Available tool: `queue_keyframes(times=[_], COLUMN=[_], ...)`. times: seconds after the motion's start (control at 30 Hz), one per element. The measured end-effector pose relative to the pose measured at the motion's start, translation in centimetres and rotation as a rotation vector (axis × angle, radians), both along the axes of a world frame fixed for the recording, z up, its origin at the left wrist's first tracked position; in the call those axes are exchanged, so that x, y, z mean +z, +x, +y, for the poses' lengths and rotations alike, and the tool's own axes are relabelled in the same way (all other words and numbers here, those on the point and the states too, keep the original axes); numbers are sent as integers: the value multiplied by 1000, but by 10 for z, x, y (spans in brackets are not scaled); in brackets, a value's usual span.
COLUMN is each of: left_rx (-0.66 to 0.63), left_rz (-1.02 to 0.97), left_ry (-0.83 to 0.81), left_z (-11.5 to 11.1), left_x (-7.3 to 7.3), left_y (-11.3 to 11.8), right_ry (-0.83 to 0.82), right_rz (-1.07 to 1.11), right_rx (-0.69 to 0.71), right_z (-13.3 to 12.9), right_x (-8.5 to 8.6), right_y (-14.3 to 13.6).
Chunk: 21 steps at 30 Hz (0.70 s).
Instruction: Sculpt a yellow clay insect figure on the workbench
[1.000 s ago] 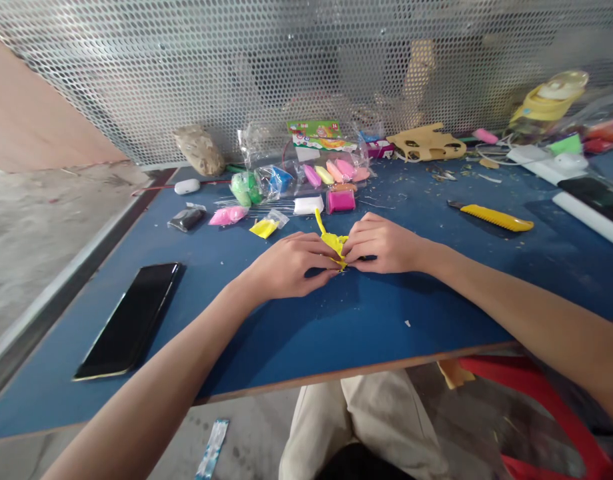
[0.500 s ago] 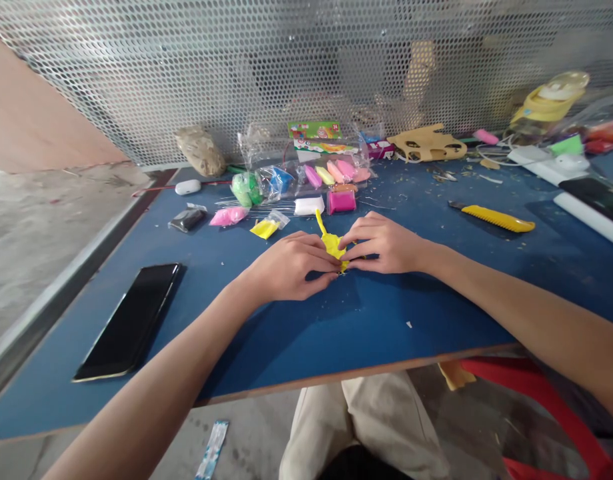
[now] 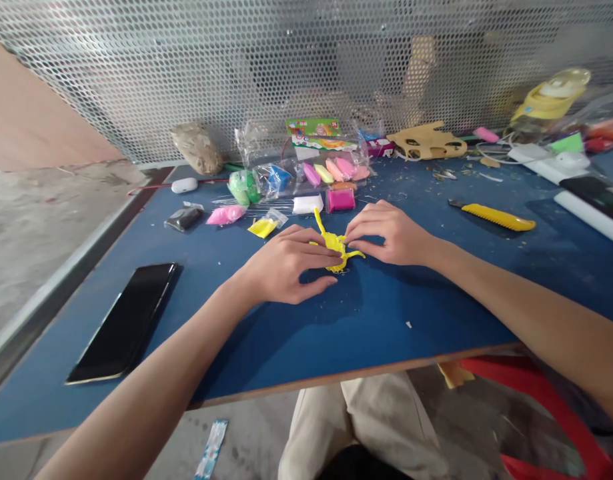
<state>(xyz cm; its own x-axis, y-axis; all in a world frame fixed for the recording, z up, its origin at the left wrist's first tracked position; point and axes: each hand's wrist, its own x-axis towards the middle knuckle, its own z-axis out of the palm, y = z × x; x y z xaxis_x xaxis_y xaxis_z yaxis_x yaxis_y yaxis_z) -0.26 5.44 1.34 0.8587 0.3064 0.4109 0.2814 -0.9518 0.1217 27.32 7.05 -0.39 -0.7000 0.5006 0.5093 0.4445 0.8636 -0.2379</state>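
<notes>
A yellow modelling-clay figure (image 3: pixel 335 244) with thin limb-like strips lies on the blue table in front of me. My left hand (image 3: pixel 293 263) rests over its left side, fingers stretched across the clay and thumb held apart. At the upper right of the figure is my right hand (image 3: pixel 389 233); its thumb and fingertips come close together by the clay's edge, and whether anything is between them I cannot make out. Behind the figure lie a white clay pack (image 3: pixel 307 205), a magenta clay pack (image 3: pixel 341 199) and an opened yellow clay packet (image 3: pixel 267 225).
A black phone (image 3: pixel 123 323) lies at the left, a yellow utility knife (image 3: pixel 499 215) at the right. Along the perforated metal panel (image 3: pixel 196 67) are a clear bag of clay packs (image 3: pixel 321 153), a tan cut-out piece (image 3: pixel 426 142), a bottle (image 3: pixel 551 103) and a white power strip (image 3: pixel 541 163).
My right hand has moved up and away from the figure's lower edge, uncovering a yellow strip on its right. My left thumb and fingers have spread apart.
</notes>
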Motion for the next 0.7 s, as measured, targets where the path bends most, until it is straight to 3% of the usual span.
queue_keyframes(times=[0.13, 0.3, 0.7], left_rx=[-31, -15, -26], left_rz=[70, 100, 35], left_ry=[-3, 104, 104], left_z=[0, -1, 3], left_x=[-5, -10, -12], left_y=[3, 4, 1], right_ry=[-20, -47, 5], right_rz=[35, 37, -70], right_rx=[-23, -23, 108], right_z=[0, 0, 5], right_x=[1, 0, -8], right_y=[1, 1, 2])
